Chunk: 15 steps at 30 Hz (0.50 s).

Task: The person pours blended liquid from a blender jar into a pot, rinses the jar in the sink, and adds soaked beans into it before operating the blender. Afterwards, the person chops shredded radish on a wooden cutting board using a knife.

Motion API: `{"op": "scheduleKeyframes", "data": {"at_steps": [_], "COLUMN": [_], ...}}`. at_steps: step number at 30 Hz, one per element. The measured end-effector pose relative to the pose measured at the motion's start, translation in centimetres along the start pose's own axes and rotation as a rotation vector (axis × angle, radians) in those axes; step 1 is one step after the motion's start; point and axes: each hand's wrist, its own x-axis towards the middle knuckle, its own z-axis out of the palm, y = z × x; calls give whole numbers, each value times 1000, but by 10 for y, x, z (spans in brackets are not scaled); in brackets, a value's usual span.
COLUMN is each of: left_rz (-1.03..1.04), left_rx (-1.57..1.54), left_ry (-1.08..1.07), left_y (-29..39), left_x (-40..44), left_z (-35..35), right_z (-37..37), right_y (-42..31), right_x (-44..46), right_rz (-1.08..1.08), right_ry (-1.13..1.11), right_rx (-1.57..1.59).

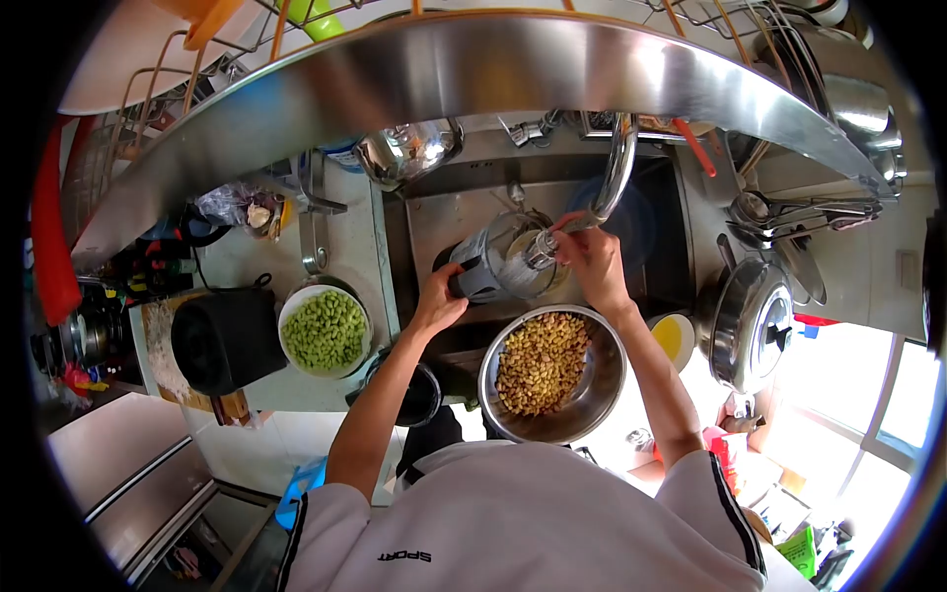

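Note:
My left hand [441, 298] is closed around the dark handle of a clear blender jar [483, 247], which is tilted over the sink [449, 202]. With closed fingers, my right hand [594, 261] grips the chrome faucet head [542, 250], turned towards the jar's mouth. Whitish water shows at the faucet's outlet, inside the jar. Just below my hands stands a steel bowl [612, 380] holding brownish-yellow beans or kernels [541, 365]. My right forearm passes beside its rim.
On the left counter are a white bowl [369, 340] of green beans [324, 331] and a black appliance base [222, 340] on a wooden board. A lidded steel pot [750, 326] and a yellow-lined bowl [674, 340] stand right. A steel shelf edge [473, 64] crosses above the sink.

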Motion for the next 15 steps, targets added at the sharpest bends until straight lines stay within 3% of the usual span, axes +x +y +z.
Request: {"op": "scheduleKeyframes", "data": {"at_steps": [15], "left_rz": [145], "left_rx": [51], "left_ry": [27], "left_y": [-2], "left_x": [1], "left_z": [1], "right_z": [22], "right_y": [11], "right_x": [2], "right_rz": [-129], "right_ry": [194], "right_rx": [-42]}}
